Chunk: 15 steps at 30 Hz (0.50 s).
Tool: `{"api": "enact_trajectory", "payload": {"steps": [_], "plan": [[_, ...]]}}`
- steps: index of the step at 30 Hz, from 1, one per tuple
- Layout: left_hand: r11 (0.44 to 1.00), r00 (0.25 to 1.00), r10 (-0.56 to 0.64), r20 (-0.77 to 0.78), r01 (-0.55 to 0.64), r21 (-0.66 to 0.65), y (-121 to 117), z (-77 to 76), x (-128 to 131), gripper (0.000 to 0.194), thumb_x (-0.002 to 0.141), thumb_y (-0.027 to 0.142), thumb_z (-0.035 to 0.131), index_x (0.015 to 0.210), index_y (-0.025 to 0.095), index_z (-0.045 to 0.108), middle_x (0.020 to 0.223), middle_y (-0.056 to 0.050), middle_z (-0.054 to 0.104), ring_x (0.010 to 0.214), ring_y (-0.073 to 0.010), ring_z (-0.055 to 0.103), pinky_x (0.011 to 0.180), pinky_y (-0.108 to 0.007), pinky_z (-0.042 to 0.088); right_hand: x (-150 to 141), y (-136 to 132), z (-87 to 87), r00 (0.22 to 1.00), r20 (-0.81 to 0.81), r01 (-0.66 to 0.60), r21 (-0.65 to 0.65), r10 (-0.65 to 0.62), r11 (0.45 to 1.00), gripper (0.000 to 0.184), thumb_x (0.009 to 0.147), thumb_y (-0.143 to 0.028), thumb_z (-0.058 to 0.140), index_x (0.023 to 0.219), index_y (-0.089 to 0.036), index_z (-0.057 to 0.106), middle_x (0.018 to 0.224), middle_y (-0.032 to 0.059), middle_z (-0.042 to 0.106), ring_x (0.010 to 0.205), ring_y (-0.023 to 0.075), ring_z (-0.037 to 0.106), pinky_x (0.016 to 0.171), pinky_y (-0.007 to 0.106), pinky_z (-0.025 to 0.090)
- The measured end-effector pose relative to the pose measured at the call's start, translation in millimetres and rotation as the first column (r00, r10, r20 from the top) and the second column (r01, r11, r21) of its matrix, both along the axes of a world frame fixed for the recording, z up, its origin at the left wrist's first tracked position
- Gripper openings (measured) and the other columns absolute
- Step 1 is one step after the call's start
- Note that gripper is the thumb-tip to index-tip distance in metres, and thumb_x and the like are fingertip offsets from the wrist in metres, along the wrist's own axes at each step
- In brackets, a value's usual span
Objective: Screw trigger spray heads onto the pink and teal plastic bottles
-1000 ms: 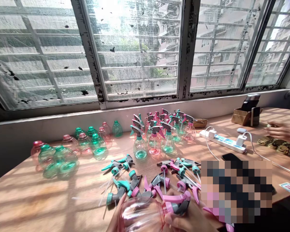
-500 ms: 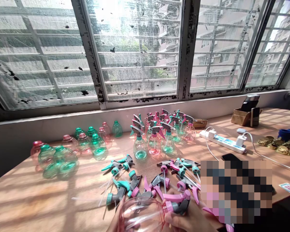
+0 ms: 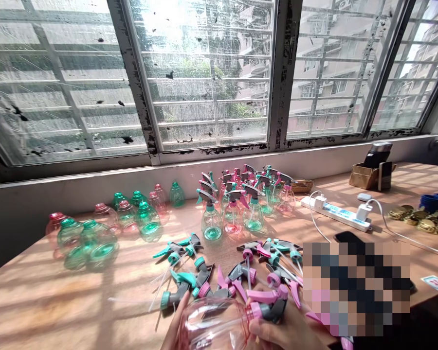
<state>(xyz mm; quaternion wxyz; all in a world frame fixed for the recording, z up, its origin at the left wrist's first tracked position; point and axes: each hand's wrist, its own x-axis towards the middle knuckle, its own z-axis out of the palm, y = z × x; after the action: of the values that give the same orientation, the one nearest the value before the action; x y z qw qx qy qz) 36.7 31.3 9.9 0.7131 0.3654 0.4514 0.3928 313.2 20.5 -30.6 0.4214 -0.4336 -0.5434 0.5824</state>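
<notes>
At the bottom middle a clear pink spray bottle lies tilted on its side, its neck towards the right. My left hand supports the bottle's body from the left; most of that hand is cut off or behind the plastic. The fingers of my right hand are closed at the neck, round the pink collar of a grey and pink trigger sprayer. The sprayer sits on the bottle mouth, and its tube runs inside. Just beyond lie several loose trigger sprayers, green-grey and pink-grey, with thin tubes.
Open green and pink bottles stand at the left. Several bottles with sprayers are grouped by the window wall. To the right are a white power strip, a phone, a cardboard box and gold-coloured pieces. A blurred patch covers part of the table.
The bottle in my hands has shifted very slightly to the right, and more of a left finger shows beside it. The other things on the table have not moved.
</notes>
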Motion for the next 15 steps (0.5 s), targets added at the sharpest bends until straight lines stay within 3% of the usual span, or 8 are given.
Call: {"api": "enact_trajectory", "payload": {"steps": [6,11,15], "plan": [[0.993,0.992,-0.107,-0.059,0.104,-0.059,10.5,7.5,2.2,0.106,0.086,0.081,0.069,0.171,0.028,0.037,0.145,-0.016,0.076,0.131,-0.0462,0.073,0.112,-0.057,0.057,-1.6,-1.0,6.1,1.0,-0.024,-0.004,0.006,0.004,1.0,0.04,0.07,-0.051,0.098,0.084,-0.019,0.08,0.056,-0.0027,0.058,0.055,0.0164,0.057,0.063,0.031,0.057],[0.996,0.995,-0.08,-0.057,0.078,-0.051,7.0,2.0,-3.8,0.102,0.087,0.079,0.07,0.171,0.032,0.037,0.14,-0.012,0.079,0.131,-0.0444,0.074,0.113,-0.057,0.057,-0.6,-0.7,6.3,1.0,-0.019,0.0,-0.001,-0.001,1.0,0.045,0.07,-0.056,0.098,0.067,-0.018,0.075,0.056,-0.0019,0.057,0.057,0.0162,0.057,0.064,0.03,0.057],[1.0,1.0,-0.008,0.027,0.008,0.015,-0.5,-1.1,-3.5,0.112,0.08,0.08,0.077,0.172,0.035,0.031,0.152,-0.011,0.071,0.143,-0.043,0.065,0.118,-0.054,0.054,-0.4,0.2,3.7,1.0,-0.027,-0.002,-0.018,0.002,1.0,0.05,0.072,-0.059,0.097,0.063,-0.017,0.071,0.055,-0.0018,0.059,0.056,0.015,0.057,0.062,0.029,0.054]]}}
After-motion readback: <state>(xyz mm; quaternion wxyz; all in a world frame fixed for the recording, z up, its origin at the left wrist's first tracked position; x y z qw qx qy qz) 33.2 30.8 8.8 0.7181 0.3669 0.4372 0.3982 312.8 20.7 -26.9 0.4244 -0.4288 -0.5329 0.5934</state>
